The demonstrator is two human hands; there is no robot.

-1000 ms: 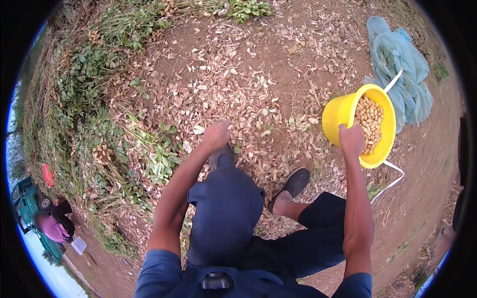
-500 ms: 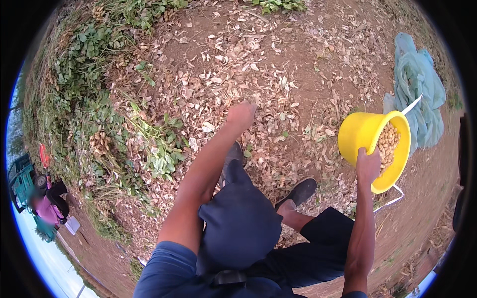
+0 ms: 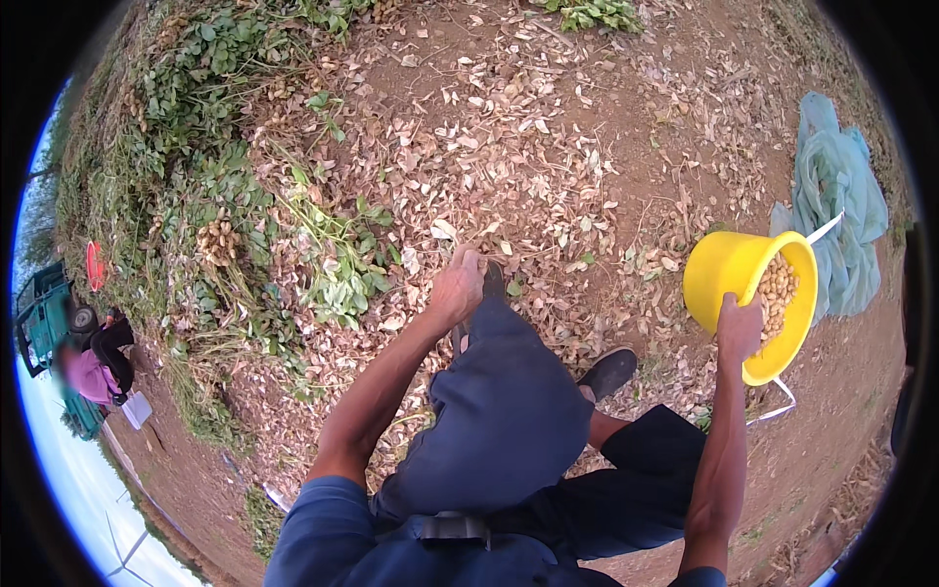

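My right hand [image 3: 739, 326] is closed round the near rim of a yellow bucket [image 3: 712, 281]. The bucket leans over to the right, and unshelled peanuts [image 3: 778, 291] lie inside it. A white strap handle [image 3: 827, 227] hangs loose at its sides. My left hand [image 3: 460, 284] is curled in above my left shoe, over dry leaves [image 3: 509, 186] on the soil. Whatever its fingers hold, if anything, is hidden. Just left of it lies a pulled peanut plant [image 3: 337, 279] with pale green leaves.
Heaped peanut plants [image 3: 201, 98] with pods cover the left side. A crumpled blue-green net sack [image 3: 836, 196] lies beyond the bucket. Far left are a person in pink [image 3: 93, 375], a green vehicle [image 3: 44, 318] and a red basket [image 3: 95, 264]. My right shoe [image 3: 608, 373] stands on the leaves.
My left hand has drawn back toward my left leg and its fingers have curled in. The bucket remains gripped in my right hand. The whole view has shifted slightly.
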